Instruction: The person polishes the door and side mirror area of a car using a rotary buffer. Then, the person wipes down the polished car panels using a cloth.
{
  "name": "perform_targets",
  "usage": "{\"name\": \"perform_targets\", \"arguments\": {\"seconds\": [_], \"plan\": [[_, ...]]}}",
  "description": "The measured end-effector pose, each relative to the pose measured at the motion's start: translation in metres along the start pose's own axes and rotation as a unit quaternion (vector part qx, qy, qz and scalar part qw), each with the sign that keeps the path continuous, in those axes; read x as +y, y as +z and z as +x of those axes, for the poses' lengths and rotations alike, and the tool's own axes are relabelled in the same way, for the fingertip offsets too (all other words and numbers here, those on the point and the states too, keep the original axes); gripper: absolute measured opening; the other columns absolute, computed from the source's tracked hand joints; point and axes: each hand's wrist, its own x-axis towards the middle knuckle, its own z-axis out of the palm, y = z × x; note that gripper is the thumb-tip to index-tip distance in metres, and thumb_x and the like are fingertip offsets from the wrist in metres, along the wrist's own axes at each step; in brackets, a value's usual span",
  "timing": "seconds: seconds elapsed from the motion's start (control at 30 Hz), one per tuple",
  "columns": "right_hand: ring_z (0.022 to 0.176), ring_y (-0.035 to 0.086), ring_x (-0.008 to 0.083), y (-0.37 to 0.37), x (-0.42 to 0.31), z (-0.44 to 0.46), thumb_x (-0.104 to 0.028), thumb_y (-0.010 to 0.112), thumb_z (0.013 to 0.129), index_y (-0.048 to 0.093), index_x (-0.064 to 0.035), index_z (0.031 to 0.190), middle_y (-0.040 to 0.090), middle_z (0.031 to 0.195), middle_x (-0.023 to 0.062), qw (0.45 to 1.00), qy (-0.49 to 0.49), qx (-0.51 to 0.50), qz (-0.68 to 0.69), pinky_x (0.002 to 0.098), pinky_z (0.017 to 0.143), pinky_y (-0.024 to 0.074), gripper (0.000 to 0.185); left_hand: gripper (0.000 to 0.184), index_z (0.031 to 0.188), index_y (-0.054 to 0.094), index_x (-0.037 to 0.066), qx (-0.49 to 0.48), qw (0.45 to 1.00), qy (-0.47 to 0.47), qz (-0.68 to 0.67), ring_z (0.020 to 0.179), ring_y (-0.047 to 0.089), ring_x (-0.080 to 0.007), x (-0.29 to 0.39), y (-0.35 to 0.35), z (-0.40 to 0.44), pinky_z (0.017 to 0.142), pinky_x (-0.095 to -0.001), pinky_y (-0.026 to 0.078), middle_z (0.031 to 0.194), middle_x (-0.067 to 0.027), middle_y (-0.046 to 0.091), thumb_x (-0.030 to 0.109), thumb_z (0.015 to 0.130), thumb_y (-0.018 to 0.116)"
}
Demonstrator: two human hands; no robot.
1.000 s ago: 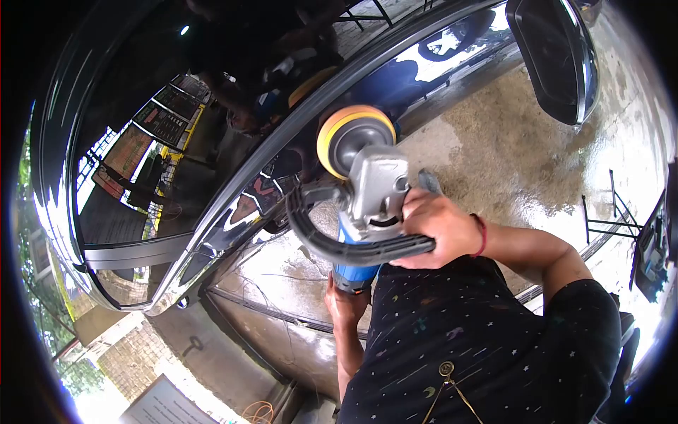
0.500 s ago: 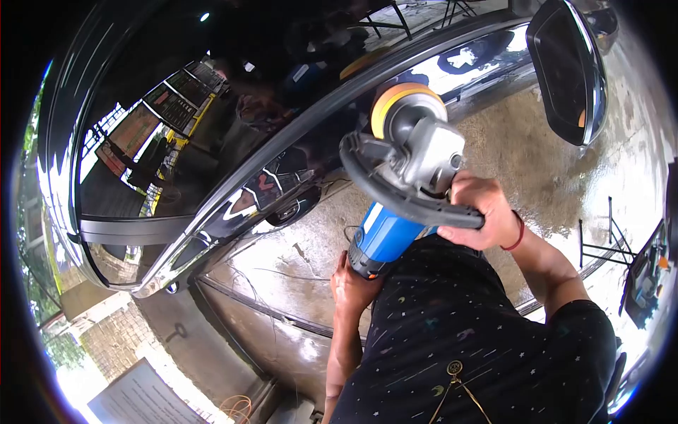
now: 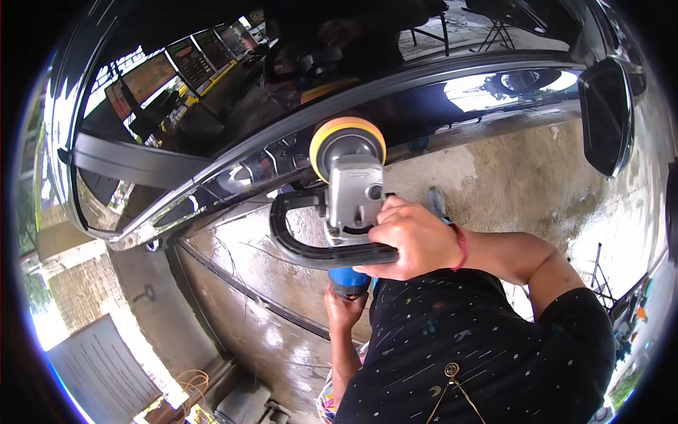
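Observation:
A car polisher (image 3: 355, 187) with a grey metal head, a blue body and a round orange-and-yellow pad (image 3: 347, 134) is in both my hands. The pad faces the black car door (image 3: 424, 106) just below the window; whether it is pressed flat on the paint I cannot tell. My right hand (image 3: 417, 237) is closed around the right end of the black loop handle (image 3: 311, 256). Lower down, my left hand (image 3: 345, 307) wraps the rear end of the blue body, its fingers partly hidden behind it.
The car's side mirror (image 3: 606, 116) sticks out at the right. Glossy window glass (image 3: 233, 92) reflects the surroundings. Below lies a wet concrete floor (image 3: 494, 177) with a thin cord. A printed board (image 3: 102, 371) and an orange cable (image 3: 194, 385) are at lower left.
The polisher and both hands have shifted left along the door. Its head has turned more upright, and the pad sits lower. My view has turned a little, with the mirror now farther right.

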Motion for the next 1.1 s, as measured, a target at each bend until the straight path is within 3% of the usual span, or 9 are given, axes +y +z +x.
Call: {"name": "perform_targets", "arguments": {"seconds": [0.17, 0.23, 0.3, 0.37, 0.5, 0.6, 0.7, 0.87, 1.1], "plan": [[0.064, 0.06, 0.0334, 0.052, -0.008, 0.049, -0.046, 0.077, 0.082, 0.067, -0.0053, 0.068, 0.06, 0.06, 0.0126, 0.996, -0.006, -0.086, -0.019, 0.0403, 0.075, 0.0468, 0.044, 0.029, 0.088, 0.069, 0.0, 0.045, 0.998, -0.042, -0.025, 0.064, 0.068, -0.0265, -0.029, -0.011, -0.007, 0.065, -0.0396, 0.054, 0.074, -0.0132, 0.07, 0.013, 0.064, 0.08], [0.064, 0.062, 0.0345, 0.069, -0.01, 0.065, -0.046, 0.076, 0.082, 0.067, -0.0057, 0.067, 0.062, 0.061, 0.0132, 0.995, -0.017, -0.101, -0.003, 0.0412, 0.076, 0.0472, 0.044, 0.015, 0.077, 0.064, 0.003, 0.073, 0.994, -0.032, -0.076, 0.057, 0.061, -0.0167, -0.029, -0.013, -0.007, 0.058, -0.0348, 0.051, 0.063, -0.005, 0.064, 0.011, 0.067, 0.073], [0.065, 0.061, 0.0348, 0.08, -0.01, 0.07, -0.045, 0.076, 0.082, 0.066, -0.0061, 0.066, 0.063, 0.062, 0.0131, 0.991, -0.018, -0.134, -0.005, 0.0414, 0.078, 0.0471, 0.043, 0.014, 0.075, 0.063, 0.003, 0.081, 0.992, -0.043, -0.083, 0.057, 0.06, -0.0154, -0.052, -0.009, -0.009, 0.058, -0.0326, 0.05, 0.063, -0.0036, 0.064, 0.011, 0.068, 0.073], [0.064, 0.061, 0.0348, 0.081, -0.009, 0.066, -0.044, 0.076, 0.082, 0.065, -0.0065, 0.066, 0.063, 0.063, 0.0132, 0.991, -0.024, -0.134, -0.009, 0.0408, 0.079, 0.0467, 0.042, 0.021, 0.085, 0.068, 0.001, 0.076, 0.991, -0.062, -0.086, 0.064, 0.067, -0.0248, -0.059, -0.007, -0.01, 0.065, -0.0378, 0.054, 0.07, -0.0122, 0.069, 0.009, 0.067, 0.076], [0.064, 0.061, 0.0323, 0.057, -0.002, 0.034, -0.044, 0.078, 0.082, 0.064, -0.0055, 0.066, 0.061, 0.06, 0.0114, 0.994, -0.017, -0.109, -0.016, 0.0408, 0.078, 0.0467, 0.044, 0.025, 0.089, 0.07, 0.002, 0.081, 0.991, -0.022, -0.1, 0.07, 0.07, -0.0253, -0.047, 0.012, -0.011, 0.069, -0.0386, 0.055, 0.077, -0.0136, 0.072, 0.01, 0.067, 0.077], [0.062, 0.062, 0.0325, 0.027, 0.006, 0.001, -0.041, 0.079, 0.081, 0.067, -0.0042, 0.068, 0.061, 0.059, 0.0122, 0.997, -0.024, -0.075, -0.027, 0.0416, 0.076, 0.0485, 0.041, 0.038, 0.102, 0.072, 0.004, 0.048, 0.993, -0.037, -0.103, 0.087, 0.074, -0.0308, -0.03, 0.032, -0.009, 0.084, -0.0395, 0.057, 0.097, -0.0159, 0.074, 0.013, 0.066, 0.08], [0.058, 0.06, 0.0301, 0.0, 0.015, -0.025, -0.037, 0.081, 0.081, 0.063, -0.0039, 0.065, 0.059, 0.058, 0.0111, 0.996, -0.019, -0.086, -0.021, 0.0386, 0.07, 0.0488, 0.041, 0.051, 0.116, 0.069, 0.003, 0.015, 0.998, 0.054, -0.023, 0.103, 0.07, -0.039, -0.034, 0.05, 0.0, 0.094, -0.0449, 0.055, 0.111, -0.0214, 0.072, 0.018, 0.068, 0.079], [0.057, 0.058, 0.0307, -0.013, 0.018, -0.03, -0.036, 0.082, 0.08, 0.061, -0.0051, 0.063, 0.057, 0.058, 0.0116, 0.994, -0.013, -0.11, -0.015, 0.0383, 0.064, 0.0468, 0.041, 0.06, 0.121, 0.067, 0.001, 0.007, 1.0, 0.022, 0.018, 0.12, 0.062, -0.0465, -0.033, 0.06, 0.003, 0.106, -0.0479, 0.049, 0.128, -0.0281, 0.066, 0.028, 0.069, 0.08], [0.061, 0.061, 0.0332, 0.059, 0.012, 0.018, -0.04, 0.076, 0.084, 0.061, -0.0066, 0.065, 0.059, 0.061, 0.0125, 0.987, -0.032, -0.155, -0.023, 0.0408, 0.067, 0.0487, 0.042, 0.05, 0.115, 0.07, 0.002, 0.02, 0.998, 0.06, -0.022, 0.115, 0.065, -0.0437, -0.083, 0.008, 0.018, 0.102, -0.0472, 0.051, 0.119, -0.0252, 0.07, 0.025, 0.071, 0.082]]}}
